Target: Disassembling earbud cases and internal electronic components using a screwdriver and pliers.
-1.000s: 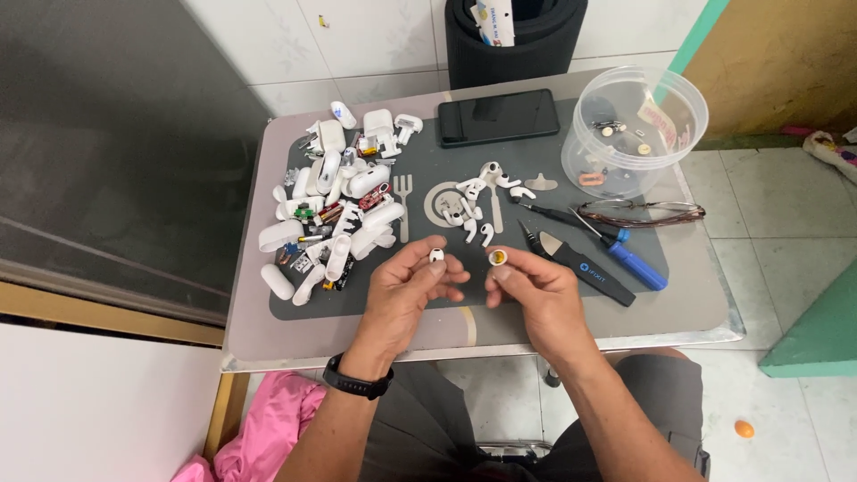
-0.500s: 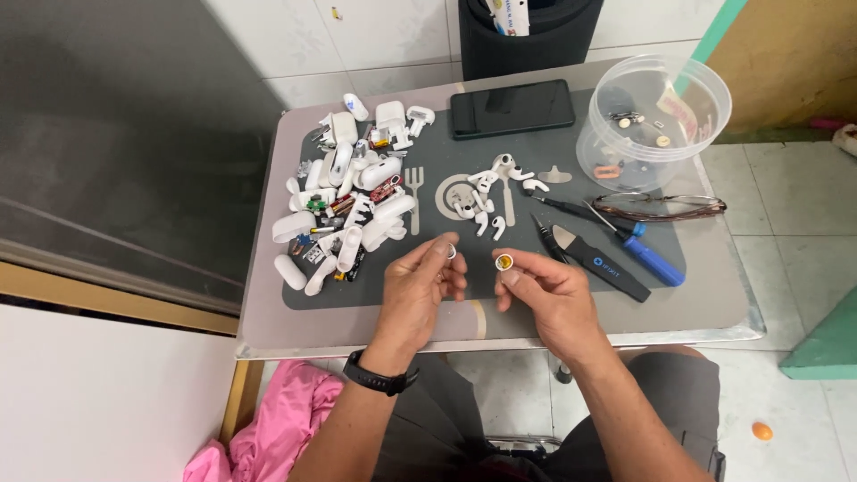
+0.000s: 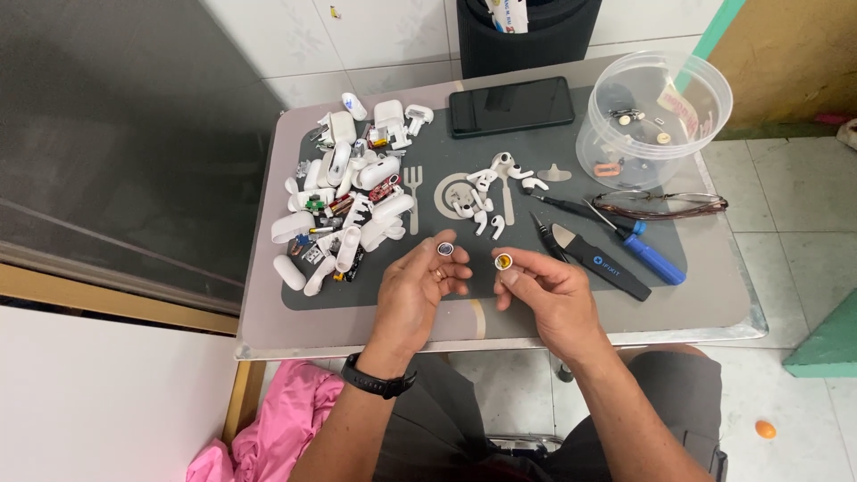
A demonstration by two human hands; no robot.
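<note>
- Two small round earbud parts are now drawn apart: the left hand (image 3: 415,290) pinches a dark-centred piece (image 3: 445,249), the right hand (image 3: 549,290) an orange-centred piece (image 3: 503,261) (closer half a second ago).
- Both hover just above the worktop (image 3: 714,303), near the loose white earbuds (image 3: 482,201), so the separating looks done.

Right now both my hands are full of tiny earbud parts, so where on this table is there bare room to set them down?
Bare mat lies left of your left hand, below the heap of white cases. The grey table margin beyond the blue-handled screwdriver is free too. Crowded: the heap, the earbuds at centre, and the tools beside the plastic tub.
</note>
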